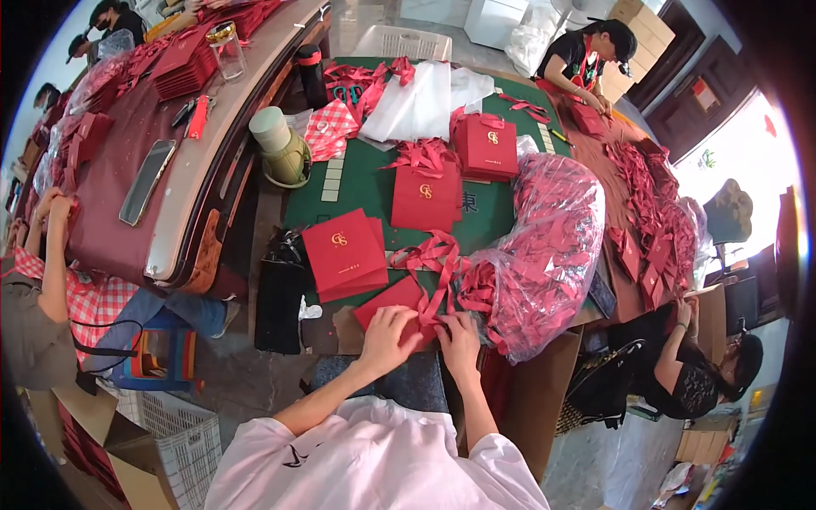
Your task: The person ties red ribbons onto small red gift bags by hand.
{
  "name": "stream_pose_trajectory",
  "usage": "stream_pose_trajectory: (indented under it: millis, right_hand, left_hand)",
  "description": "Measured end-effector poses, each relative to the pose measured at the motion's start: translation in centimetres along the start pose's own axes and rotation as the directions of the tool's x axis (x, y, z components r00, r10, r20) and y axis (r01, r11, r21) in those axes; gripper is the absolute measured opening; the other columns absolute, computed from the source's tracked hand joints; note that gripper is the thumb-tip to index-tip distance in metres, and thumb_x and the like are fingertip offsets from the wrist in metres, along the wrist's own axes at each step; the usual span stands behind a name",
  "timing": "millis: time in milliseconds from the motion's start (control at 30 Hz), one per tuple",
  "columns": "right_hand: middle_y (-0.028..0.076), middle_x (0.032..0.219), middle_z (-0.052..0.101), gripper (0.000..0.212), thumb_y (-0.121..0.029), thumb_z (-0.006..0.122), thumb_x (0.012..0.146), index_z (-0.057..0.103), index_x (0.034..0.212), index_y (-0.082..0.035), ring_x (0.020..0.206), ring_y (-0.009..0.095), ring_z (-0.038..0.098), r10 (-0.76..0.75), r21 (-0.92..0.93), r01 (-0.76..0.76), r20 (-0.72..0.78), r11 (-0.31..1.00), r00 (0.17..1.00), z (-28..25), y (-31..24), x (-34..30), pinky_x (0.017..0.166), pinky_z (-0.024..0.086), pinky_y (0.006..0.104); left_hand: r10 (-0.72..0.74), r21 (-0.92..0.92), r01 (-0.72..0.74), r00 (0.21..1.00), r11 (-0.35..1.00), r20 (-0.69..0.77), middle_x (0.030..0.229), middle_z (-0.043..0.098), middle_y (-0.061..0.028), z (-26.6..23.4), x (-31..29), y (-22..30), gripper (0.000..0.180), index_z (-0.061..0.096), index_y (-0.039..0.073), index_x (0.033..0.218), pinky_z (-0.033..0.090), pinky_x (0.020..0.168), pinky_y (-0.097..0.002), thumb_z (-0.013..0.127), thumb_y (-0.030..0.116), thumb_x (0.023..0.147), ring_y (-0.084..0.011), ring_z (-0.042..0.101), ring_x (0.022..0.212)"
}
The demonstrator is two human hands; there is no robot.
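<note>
My left hand (391, 340) is closed on the near edge of a flat red paper gift bag (393, 299) at the front of the green table. Beside it, my right hand (460, 342) pinches red ribbon (435, 270) at the bag's right side. The ribbon loops up over the bag; its ends under my fingers are hidden. Just past my left hand lies a small stack of flat red bags (342, 252) with a gold emblem. A clear plastic sack (552, 255) full of red ribbons bulges to the right of my right hand.
Ribboned red bags (425, 195) stand mid-table on the green mat (340, 183). A green lidded cup (283, 153) and black bottle (311, 76) stand at left. White plastic sheets (414, 106) lie at the back. Co-workers sit around, one (595, 55) handling a red bag at back right.
</note>
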State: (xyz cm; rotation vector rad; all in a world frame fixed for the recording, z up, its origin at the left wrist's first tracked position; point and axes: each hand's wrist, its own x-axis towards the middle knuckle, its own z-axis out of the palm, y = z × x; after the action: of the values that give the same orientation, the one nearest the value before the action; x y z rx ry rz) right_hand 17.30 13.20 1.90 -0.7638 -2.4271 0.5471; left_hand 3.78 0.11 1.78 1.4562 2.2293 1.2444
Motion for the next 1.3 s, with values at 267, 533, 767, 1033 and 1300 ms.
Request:
stream_pose_trajectory:
  millis: [267,533,767,1033,1300]
  right_hand:
    - [0.005,0.086,0.061,0.007,-0.002,0.065,0.092,0.062,0.098,-0.001,0.076,0.013,0.058,0.317,0.364,-0.235,-0.183,0.901,0.931,-4.9,-0.9,1.9,0.068,0.047,0.0271]
    - [-0.001,0.084,0.059,0.005,-0.004,0.063,0.095,0.059,0.094,-0.001,0.071,0.006,0.059,0.433,0.695,-0.250,-0.098,0.674,0.896,-8.6,-1.8,0.6,0.064,0.047,0.0199]
    - [0.004,0.087,0.063,0.016,0.005,0.059,0.094,0.063,0.110,0.002,0.078,0.011,0.062,0.365,0.797,-0.191,-0.039,0.573,0.930,-10.6,-5.5,0.8,0.076,0.052,0.0249]
    - [0.010,0.098,0.064,0.015,0.003,0.065,0.090,0.063,0.105,0.000,0.089,0.017,0.066,0.176,0.716,-0.282,0.221,0.638,0.959,-0.3,-5.8,-1.1,0.075,0.051,0.0254]
    - [0.016,0.095,0.064,0.009,0.000,0.059,0.093,0.061,0.102,0.000,0.080,0.027,0.065,0.276,0.407,-0.290,0.094,0.866,0.957,1.9,-1.0,-0.9,0.070,0.051,0.0332]
  left_hand:
    - [0.049,0.183,-0.106,0.954,0.977,0.296,0.146,0.041,-0.0172,-0.8,-3.1,-3.0,0.067,0.053,0.012,0.132,0.035,0.110,-0.0524,0.080,0.022,0.072,-0.0394,0.035,0.138]
    - [0.068,0.084,-0.086,0.977,0.993,0.203,0.141,0.045,-0.0176,-2.9,-2.0,-2.8,0.062,0.054,0.008,0.131,0.038,0.105,-0.0514,0.078,0.024,0.076,-0.0389,0.041,0.130]
    - [-0.139,0.396,0.066,0.977,0.916,0.160,0.143,0.040,-0.0203,-2.1,-1.8,-2.9,0.088,0.041,0.003,0.143,0.036,0.103,-0.0491,0.083,0.035,0.072,-0.0382,0.041,0.125]
    - [-0.136,0.377,0.065,0.977,0.924,0.165,0.137,0.044,-0.0186,-3.1,-1.5,-1.9,0.104,0.041,0.003,0.143,0.036,0.101,-0.0503,0.090,0.040,0.059,-0.0364,0.041,0.122]
    - [-0.116,0.368,0.079,0.990,0.926,0.080,0.124,0.049,-0.0132,-3.2,-1.6,-2.2,0.083,0.052,0.005,0.130,0.036,0.098,-0.0479,0.089,0.033,0.061,-0.0338,0.043,0.117]
